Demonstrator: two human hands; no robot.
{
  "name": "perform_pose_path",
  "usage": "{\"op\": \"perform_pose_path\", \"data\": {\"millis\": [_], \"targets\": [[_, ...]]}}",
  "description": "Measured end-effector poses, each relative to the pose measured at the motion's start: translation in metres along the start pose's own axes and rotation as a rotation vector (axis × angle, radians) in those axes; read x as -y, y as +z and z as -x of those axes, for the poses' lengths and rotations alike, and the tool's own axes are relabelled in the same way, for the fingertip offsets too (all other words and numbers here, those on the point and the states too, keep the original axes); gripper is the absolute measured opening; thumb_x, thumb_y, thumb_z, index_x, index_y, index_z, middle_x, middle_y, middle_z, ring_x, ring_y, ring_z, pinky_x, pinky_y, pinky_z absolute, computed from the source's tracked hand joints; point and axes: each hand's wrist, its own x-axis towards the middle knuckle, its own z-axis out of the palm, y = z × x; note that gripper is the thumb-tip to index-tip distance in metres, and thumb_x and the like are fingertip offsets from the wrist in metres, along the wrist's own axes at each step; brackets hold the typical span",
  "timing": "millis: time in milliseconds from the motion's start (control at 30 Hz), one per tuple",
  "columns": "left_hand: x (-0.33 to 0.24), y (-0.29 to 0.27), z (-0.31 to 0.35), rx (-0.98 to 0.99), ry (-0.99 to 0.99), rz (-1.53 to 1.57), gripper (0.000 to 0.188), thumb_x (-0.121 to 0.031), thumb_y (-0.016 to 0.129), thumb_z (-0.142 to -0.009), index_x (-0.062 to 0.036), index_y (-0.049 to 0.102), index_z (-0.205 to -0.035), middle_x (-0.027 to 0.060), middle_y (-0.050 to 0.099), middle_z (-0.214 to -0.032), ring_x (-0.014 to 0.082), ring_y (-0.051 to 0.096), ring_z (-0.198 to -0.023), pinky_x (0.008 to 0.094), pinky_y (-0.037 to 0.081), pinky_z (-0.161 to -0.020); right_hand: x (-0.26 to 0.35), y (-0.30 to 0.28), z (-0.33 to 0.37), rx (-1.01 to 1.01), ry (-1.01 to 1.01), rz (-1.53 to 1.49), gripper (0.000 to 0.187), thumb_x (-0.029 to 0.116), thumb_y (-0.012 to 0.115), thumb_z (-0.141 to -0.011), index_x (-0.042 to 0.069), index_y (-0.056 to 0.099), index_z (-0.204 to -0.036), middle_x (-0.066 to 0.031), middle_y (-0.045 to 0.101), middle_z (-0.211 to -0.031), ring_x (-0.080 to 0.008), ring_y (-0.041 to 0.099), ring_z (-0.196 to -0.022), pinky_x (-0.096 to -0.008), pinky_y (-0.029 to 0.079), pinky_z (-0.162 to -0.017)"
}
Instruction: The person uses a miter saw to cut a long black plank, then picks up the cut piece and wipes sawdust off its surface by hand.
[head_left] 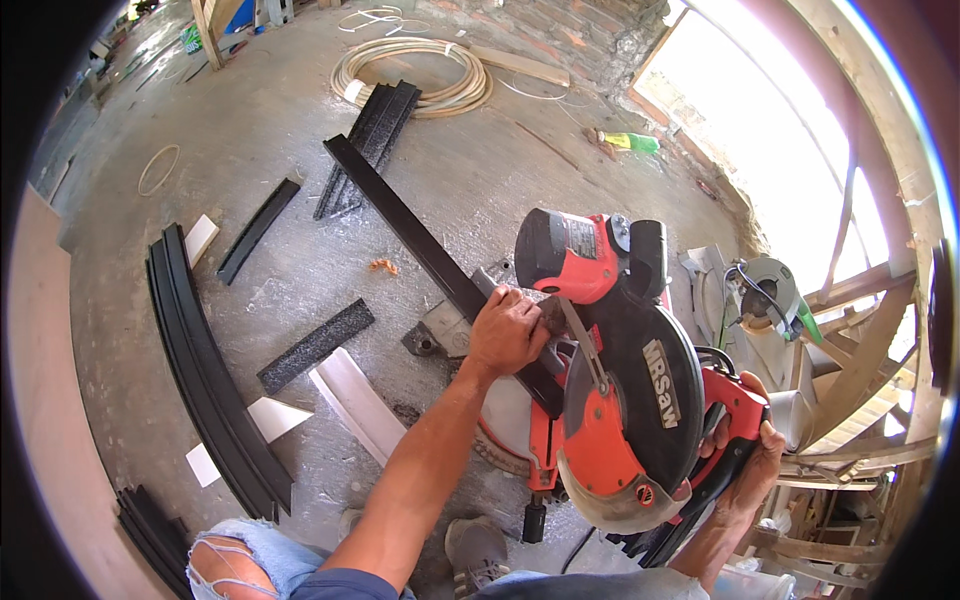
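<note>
A red and black miter saw (pixel 628 400) stands on the floor right in front of me, its blade guard lowered near the work. A long black moulding strip (pixel 405 220) lies across the saw's base and reaches out to the far left. My left hand (pixel 505 335) is closed over this strip beside the saw head, pressing it at the fence. My right hand (pixel 757 462) wraps round the saw's red and black handle (pixel 735 405); some of its fingers are hidden behind the grip. The blade and its contact with the strip are hidden by the guard.
Black moulding lengths (pixel 205 360) and short offcuts (pixel 318 345) lie at the left, near a white channel piece (pixel 358 400). Farther off are a coiled hose (pixel 440 75) and a green bottle (pixel 630 142). A green-handled angle grinder (pixel 775 295) rests at the right, by wooden framing (pixel 880 330).
</note>
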Motion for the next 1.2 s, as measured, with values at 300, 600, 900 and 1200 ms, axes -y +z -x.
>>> {"op": "perform_pose_path", "data": {"millis": [300, 600, 900, 1200], "targets": [[-0.002, 0.0, -0.002, -0.021, 0.0, 0.004, 0.021, -0.022, 0.064, -0.088, -0.002, 0.07, -0.09, 0.0142, 0.071, -0.094, 0.0314, 0.064, -0.098, 0.0479, 0.042, -0.103, 0.003, -0.006, 0.002, 0.028, 0.03, -0.028, 0.067, 0.034, 0.059, -0.094, -0.002, 0.042, -0.149, -0.015, 0.062, -0.072, -0.0204, 0.059, -0.053, -0.0313, 0.053, -0.05], [-0.001, 0.0, 0.0, -0.064, -0.021, 0.023, 0.024, -0.023, 0.064, -0.087, -0.0009, 0.071, -0.083, 0.0173, 0.071, -0.091, 0.033, 0.065, -0.1, 0.0481, 0.042, -0.106, -0.002, -0.007, 0.002, 0.045, 0.032, -0.043, 0.067, 0.034, 0.059, -0.095, -0.002, 0.042, -0.149, -0.0138, 0.06, -0.073, -0.019, 0.056, -0.05, -0.0301, 0.049, -0.047], [-0.002, 0.002, -0.003, -0.065, -0.026, 0.048, 0.02, -0.02, 0.066, -0.086, -0.0009, 0.071, -0.083, 0.0157, 0.071, -0.089, 0.0321, 0.065, -0.097, 0.0477, 0.043, -0.104, -0.001, -0.009, 0.003, 0.026, 0.013, -0.003, 0.069, 0.036, 0.058, -0.094, -0.001, 0.041, -0.15, -0.0133, 0.059, -0.071, -0.0187, 0.055, -0.049, -0.0303, 0.05, -0.046], [-0.004, 0.0, -0.005, -0.071, -0.04, 0.058, 0.016, -0.016, 0.068, -0.084, -0.0004, 0.072, -0.086, 0.0138, 0.071, -0.088, 0.0305, 0.065, -0.094, 0.0464, 0.043, -0.102, -0.002, -0.012, 0.003, 0.018, 0.005, -0.006, 0.07, 0.038, 0.058, -0.094, -0.002, 0.041, -0.15, -0.0141, 0.058, -0.071, -0.0196, 0.055, -0.048, -0.0313, 0.049, -0.044]]}}
